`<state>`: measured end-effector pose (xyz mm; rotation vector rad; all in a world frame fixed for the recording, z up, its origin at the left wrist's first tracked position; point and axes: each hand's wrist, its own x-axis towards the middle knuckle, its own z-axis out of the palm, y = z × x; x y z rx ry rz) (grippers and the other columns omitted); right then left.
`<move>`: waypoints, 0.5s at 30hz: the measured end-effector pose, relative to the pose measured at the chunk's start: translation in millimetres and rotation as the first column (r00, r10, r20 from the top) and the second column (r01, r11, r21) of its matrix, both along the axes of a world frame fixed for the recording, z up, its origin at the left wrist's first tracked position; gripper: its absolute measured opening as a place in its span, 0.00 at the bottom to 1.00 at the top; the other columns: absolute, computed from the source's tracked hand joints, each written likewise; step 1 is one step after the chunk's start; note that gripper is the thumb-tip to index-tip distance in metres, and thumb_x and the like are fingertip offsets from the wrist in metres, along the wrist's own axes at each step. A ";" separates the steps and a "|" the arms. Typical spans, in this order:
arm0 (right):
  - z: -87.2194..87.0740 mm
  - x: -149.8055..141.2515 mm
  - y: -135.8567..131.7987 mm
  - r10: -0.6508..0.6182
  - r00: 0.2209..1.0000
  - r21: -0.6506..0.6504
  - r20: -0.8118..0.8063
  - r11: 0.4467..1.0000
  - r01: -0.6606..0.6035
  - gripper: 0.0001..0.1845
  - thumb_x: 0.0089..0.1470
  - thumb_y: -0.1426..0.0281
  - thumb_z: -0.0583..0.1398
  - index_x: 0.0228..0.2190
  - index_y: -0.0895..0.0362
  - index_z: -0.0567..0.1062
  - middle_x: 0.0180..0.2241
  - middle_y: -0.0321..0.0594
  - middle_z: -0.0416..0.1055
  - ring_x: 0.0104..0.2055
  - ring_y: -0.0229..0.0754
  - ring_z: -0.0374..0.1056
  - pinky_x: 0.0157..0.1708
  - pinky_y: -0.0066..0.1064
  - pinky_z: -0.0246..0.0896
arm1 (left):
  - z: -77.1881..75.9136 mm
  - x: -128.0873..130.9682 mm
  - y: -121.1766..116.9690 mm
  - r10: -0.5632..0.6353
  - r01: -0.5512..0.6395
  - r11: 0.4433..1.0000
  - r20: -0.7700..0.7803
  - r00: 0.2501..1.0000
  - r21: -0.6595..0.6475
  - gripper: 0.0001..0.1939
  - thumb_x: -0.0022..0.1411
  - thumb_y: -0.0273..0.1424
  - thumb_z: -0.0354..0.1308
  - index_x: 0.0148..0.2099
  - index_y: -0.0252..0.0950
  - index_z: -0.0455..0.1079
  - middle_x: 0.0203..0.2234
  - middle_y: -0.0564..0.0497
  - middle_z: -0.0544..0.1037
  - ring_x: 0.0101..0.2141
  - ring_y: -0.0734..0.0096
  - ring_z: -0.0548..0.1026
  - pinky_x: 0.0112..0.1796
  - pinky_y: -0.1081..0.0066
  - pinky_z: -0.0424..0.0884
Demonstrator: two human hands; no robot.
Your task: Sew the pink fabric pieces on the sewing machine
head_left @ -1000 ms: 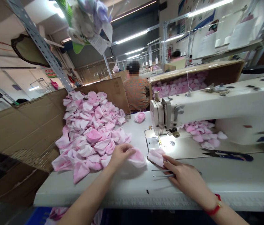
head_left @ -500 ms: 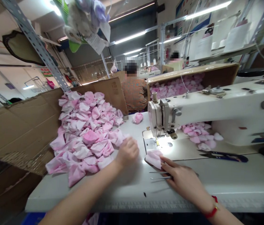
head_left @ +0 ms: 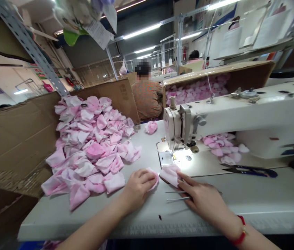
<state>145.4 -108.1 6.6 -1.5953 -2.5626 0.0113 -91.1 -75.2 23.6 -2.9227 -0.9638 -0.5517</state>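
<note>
Just left of the sewing machine (head_left: 230, 118), my left hand (head_left: 140, 187) curls its fingers over a pink-and-white fabric piece (head_left: 154, 178) on the table. My right hand (head_left: 201, 198) lies in front of the needle plate. Its fingertips press on another pale pink fabric piece (head_left: 170, 175), which covers part of the plate's front left corner. Metal tweezers (head_left: 174, 199) stick out to the left from under the right palm, their two tips apart. A large heap of pink fabric pieces (head_left: 92, 149) spreads to the left of my left hand.
Thread snips (head_left: 253, 171) lie right of the needle plate. Sewn pink pieces (head_left: 223, 147) sit under the machine arm, and one pink bundle (head_left: 151, 127) lies behind. Cardboard (head_left: 16, 139) walls the left side. A pink-filled box (head_left: 220, 74) and a seated person (head_left: 147, 99) are beyond.
My left hand has come down toward me, away from the heap's right edge, with a fabric piece under its fingers. My right hand stays nearly in place. The view has shifted slightly.
</note>
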 end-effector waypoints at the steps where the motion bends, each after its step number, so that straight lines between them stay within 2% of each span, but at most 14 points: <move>1: 1.6 0.4 1.2 0.008 1.000 -0.014 0.009 1.000 -0.008 0.20 0.49 0.74 0.49 0.44 0.50 0.65 0.55 0.38 0.52 0.29 0.41 0.69 0.26 0.35 0.64 | -2.6 -0.7 0.0 -0.004 0.004 1.000 0.026 1.000 0.003 0.18 0.57 0.19 0.44 0.47 0.35 0.65 0.41 0.48 0.72 0.42 0.63 0.64 0.41 0.62 0.64; 3: 6.4 0.9 4.0 0.029 0.999 -0.037 0.028 0.999 -0.028 0.20 0.48 0.73 0.49 0.44 0.50 0.65 0.55 0.39 0.52 0.28 0.42 0.69 0.25 0.36 0.64 | -5.1 -1.7 1.0 -0.006 0.006 1.000 0.088 0.996 0.004 0.16 0.59 0.20 0.43 0.46 0.35 0.66 0.39 0.48 0.73 0.40 0.65 0.65 0.40 0.64 0.65; 5: 12.3 -0.3 7.2 0.051 0.997 -0.059 0.052 0.997 -0.048 0.19 0.46 0.74 0.50 0.42 0.51 0.66 0.55 0.39 0.52 0.27 0.43 0.69 0.25 0.36 0.63 | -0.5 0.9 3.0 0.001 0.001 1.000 0.149 0.989 -0.016 0.14 0.60 0.21 0.43 0.44 0.34 0.67 0.36 0.47 0.73 0.37 0.67 0.65 0.38 0.66 0.66; 7: 17.4 -4.5 10.2 0.059 0.996 -0.064 0.068 0.996 -0.054 0.20 0.45 0.75 0.50 0.42 0.52 0.67 0.55 0.42 0.52 0.25 0.42 0.68 0.23 0.35 0.62 | 12.0 11.6 5.5 0.010 0.000 0.999 0.216 0.976 -0.043 0.15 0.59 0.20 0.42 0.42 0.33 0.68 0.34 0.47 0.73 0.36 0.67 0.65 0.37 0.67 0.67; 9: 19.9 -11.9 12.8 0.063 0.996 -0.052 0.070 0.997 -0.059 0.21 0.45 0.75 0.51 0.44 0.54 0.65 0.53 0.47 0.56 0.23 0.41 0.68 0.20 0.33 0.60 | 27.2 32.0 8.4 0.000 0.015 0.999 0.292 0.956 -0.048 0.15 0.58 0.19 0.43 0.42 0.33 0.67 0.36 0.47 0.73 0.39 0.67 0.65 0.40 0.65 0.66; 10: 19.8 -16.1 13.7 0.068 0.995 -0.050 0.067 0.997 -0.064 0.20 0.46 0.76 0.50 0.44 0.55 0.66 0.50 0.49 0.61 0.23 0.41 0.67 0.19 0.31 0.59 | 33.1 45.1 10.1 -0.026 0.042 0.998 0.320 0.947 -0.044 0.14 0.58 0.19 0.44 0.42 0.33 0.67 0.37 0.47 0.72 0.40 0.67 0.65 0.41 0.65 0.65; 12: 17.4 -23.8 14.5 0.088 0.994 -0.067 0.066 0.994 -0.084 0.15 0.46 0.77 0.50 0.37 0.59 0.70 0.36 0.49 0.70 0.21 0.41 0.66 0.17 0.28 0.56 | 37.4 72.2 14.3 -0.035 0.057 0.996 0.297 0.954 -0.068 0.12 0.59 0.20 0.45 0.40 0.33 0.67 0.37 0.48 0.73 0.40 0.68 0.65 0.42 0.66 0.66; 14: 13.7 -27.7 14.3 0.106 0.992 -0.100 0.072 0.990 -0.098 0.11 0.45 0.80 0.51 0.27 0.61 0.72 0.23 0.46 0.70 0.21 0.42 0.66 0.17 0.27 0.54 | 30.3 93.7 19.5 -0.018 0.037 0.995 0.203 0.979 -0.090 0.10 0.60 0.22 0.45 0.35 0.35 0.67 0.31 0.50 0.73 0.36 0.70 0.67 0.39 0.68 0.67; 15: 12.1 -27.5 14.0 0.109 0.991 -0.103 0.076 0.990 -0.101 0.11 0.44 0.80 0.51 0.27 0.61 0.72 0.22 0.46 0.70 0.21 0.42 0.66 0.16 0.27 0.53 | 23.9 100.4 22.4 -0.017 0.035 0.994 0.176 0.984 -0.100 0.11 0.61 0.22 0.45 0.34 0.35 0.67 0.29 0.50 0.72 0.34 0.71 0.68 0.37 0.69 0.68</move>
